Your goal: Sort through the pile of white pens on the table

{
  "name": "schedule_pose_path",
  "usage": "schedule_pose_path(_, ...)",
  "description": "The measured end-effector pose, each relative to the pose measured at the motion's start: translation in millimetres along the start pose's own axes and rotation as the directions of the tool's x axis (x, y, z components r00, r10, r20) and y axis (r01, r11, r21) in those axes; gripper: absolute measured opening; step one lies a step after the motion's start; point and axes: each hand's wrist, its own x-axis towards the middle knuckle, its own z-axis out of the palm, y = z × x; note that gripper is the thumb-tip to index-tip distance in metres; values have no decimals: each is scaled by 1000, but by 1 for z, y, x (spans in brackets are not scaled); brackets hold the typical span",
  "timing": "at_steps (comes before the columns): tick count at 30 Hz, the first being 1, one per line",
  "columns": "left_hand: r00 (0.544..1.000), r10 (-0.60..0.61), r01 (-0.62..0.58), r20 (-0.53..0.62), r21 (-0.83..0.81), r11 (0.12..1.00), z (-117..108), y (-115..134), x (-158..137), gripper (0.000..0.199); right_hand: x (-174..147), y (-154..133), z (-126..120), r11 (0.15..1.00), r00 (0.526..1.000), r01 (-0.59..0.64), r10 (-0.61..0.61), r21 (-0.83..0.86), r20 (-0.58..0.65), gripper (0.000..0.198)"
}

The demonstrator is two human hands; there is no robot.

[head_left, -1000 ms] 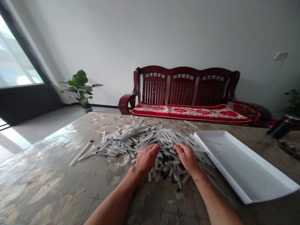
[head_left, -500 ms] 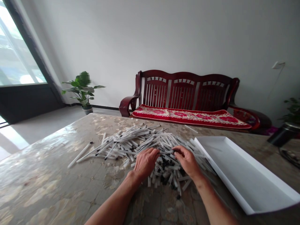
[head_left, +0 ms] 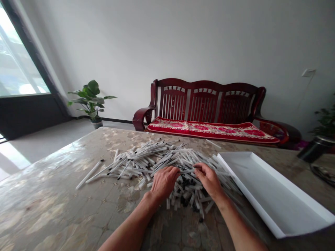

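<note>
White tubes (head_left: 143, 158), many tipped in black, sprawled across the middle of the table (head_left: 47, 212), and right there, at the near side of the heap, both hands were busy! Left hand (head_left: 164, 180): knuckles up, fingers curled in, pinching one end of a thin tube (head_left: 186, 171). Right hand (head_left: 208, 178): thumb and forefinger drawn together at the other end of that same piece, the rest of its fingers bent. So the thin one bridged the gap, running nearly level from hand to hand, just above the pile. Below it, between the wrists, came the short stubs (head_left: 192, 200), pale and black all jumbled, spilling toward the near edge. Out on the left, one stray (head_left: 89, 175) lay slantwise, apart from the main crowd, its dark tip pointing away; another loner (head_left: 213, 143) rested beyond the heap at the far side. Over to the right, the white tray (head_left: 277, 195) sat at an angle, its near-left wall close against the outermost tubes. Farther right still, a black cup (head_left: 315, 149) stood tilted in view, cord (head_left: 323, 176) beside it. And behind it all, the dark red bench (head_left: 204, 101) wore its flowered red cloth (head_left: 209, 130), with a leafy plant (head_left: 90, 99) off to the left.
</note>
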Motion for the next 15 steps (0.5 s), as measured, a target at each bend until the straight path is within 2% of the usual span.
schedule_pose_path(5, 1000, 15, -15, 0, -6, 1000, 0, 1, 0, 26, -2, -1, -1, 982, 999, 25, -28, -187, -15, 46)
schedule_pose_path(9, 1000, 23, -22, 9, -12, 1000, 0, 0, 0, 25, 0, -1, 0, 992, 999, 34, -33, -125, 11, 41)
schedule_pose_path(12, 1000, 24, -24, 11, -15, 1000, -1, -1, -1, 25, 0, 0, 0, 998, 999, -6, 8, -65, 33, 39)
schedule_pose_path(15, 1000, 28, -28, 14, -11, 1000, -1, -1, 0, 25, -1, 1, -1, 992, 998, -56, 60, -109, 31, 44)
